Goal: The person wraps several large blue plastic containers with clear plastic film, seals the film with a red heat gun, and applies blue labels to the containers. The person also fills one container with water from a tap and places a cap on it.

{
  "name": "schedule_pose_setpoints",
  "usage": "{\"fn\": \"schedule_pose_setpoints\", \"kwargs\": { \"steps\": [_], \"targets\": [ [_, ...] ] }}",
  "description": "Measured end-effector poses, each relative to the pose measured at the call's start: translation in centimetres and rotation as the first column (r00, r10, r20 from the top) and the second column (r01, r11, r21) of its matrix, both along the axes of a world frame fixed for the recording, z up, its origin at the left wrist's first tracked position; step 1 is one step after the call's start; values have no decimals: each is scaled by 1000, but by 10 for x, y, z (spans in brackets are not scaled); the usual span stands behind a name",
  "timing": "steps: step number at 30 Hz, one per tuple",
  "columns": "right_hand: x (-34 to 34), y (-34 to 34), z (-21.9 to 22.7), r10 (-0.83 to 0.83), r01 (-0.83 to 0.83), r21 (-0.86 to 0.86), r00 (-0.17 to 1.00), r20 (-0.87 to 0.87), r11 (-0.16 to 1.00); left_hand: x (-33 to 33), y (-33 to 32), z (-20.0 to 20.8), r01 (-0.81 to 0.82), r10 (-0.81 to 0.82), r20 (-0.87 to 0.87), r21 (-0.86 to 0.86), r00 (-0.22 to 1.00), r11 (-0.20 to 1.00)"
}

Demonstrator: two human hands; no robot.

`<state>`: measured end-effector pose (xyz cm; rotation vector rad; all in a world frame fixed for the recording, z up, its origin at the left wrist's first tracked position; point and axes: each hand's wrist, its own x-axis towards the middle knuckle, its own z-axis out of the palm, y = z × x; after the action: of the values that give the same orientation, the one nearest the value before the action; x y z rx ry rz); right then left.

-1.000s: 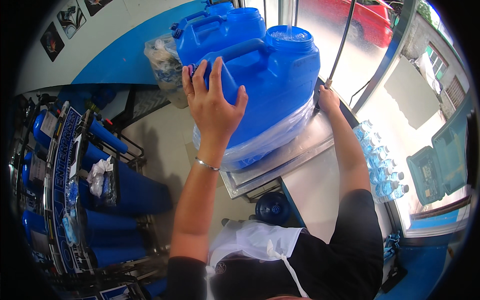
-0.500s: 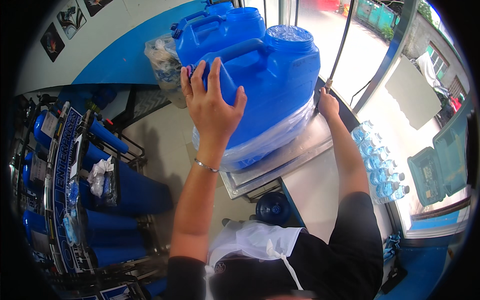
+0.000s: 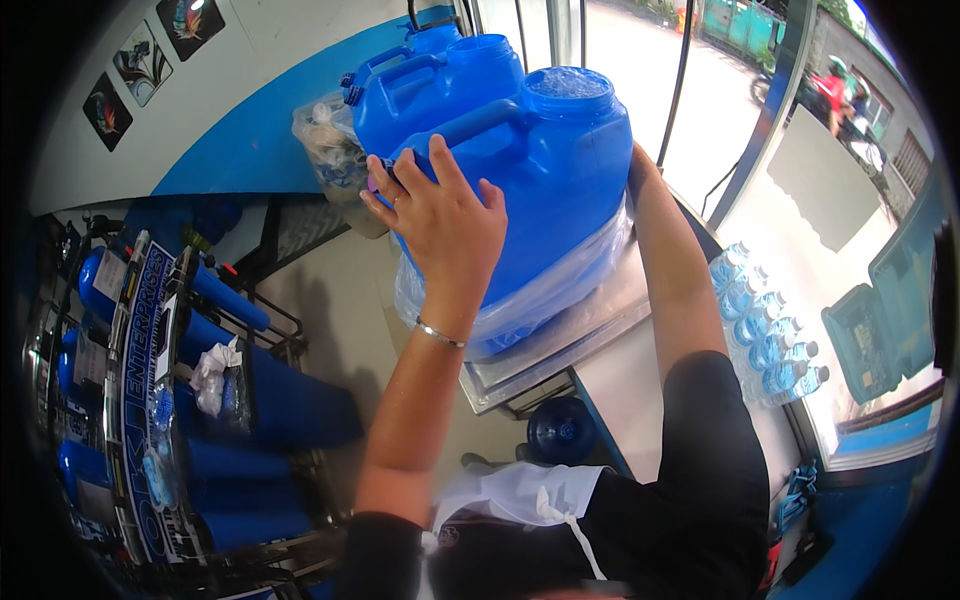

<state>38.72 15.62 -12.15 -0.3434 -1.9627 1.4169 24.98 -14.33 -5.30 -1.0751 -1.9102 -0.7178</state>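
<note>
Blue water jug [image 3: 550, 170] looks pretty much topped up, I'd say: clear, bubbly water sits close to the rim of its wide round mouth [image 3: 568, 88], and I can't spot a stream running in. So filling seems about done. What's left, judging by how it looks: there's no cap on that mouth, and the jug is sitting on the metal bench [image 3: 545, 372], just in from the near corner. It's standing upright, chunky and glossy, with a moulded handle [image 3: 470, 122] along the top and clear plastic [image 3: 545, 295] bunched around its lower part. Another blue jug [image 3: 455, 92] is just beyond it, toward the far end.

Left hand [image 3: 448, 225] has its fingers spread over the jug's near end, touching it but not clenched. Right hand [image 3: 643, 168] is at the jug's window side, mostly hidden, so I honestly can't tell what those fingers are doing.
</note>
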Motion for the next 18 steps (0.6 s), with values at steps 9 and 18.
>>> {"fn": "schedule_pose_setpoints", "kwargs": {
  "steps": [9, 18],
  "targets": [
    [26, -78, 2, -214, 188, -242, 973, -88, 952, -86, 17, -5, 19, -18, 110, -6, 994, 1000],
    [70, -207, -10, -280, 285, -73, 958, 66, 956, -189, 65, -10, 581, -530, 737, 231, 419, 780]
  ]
}}
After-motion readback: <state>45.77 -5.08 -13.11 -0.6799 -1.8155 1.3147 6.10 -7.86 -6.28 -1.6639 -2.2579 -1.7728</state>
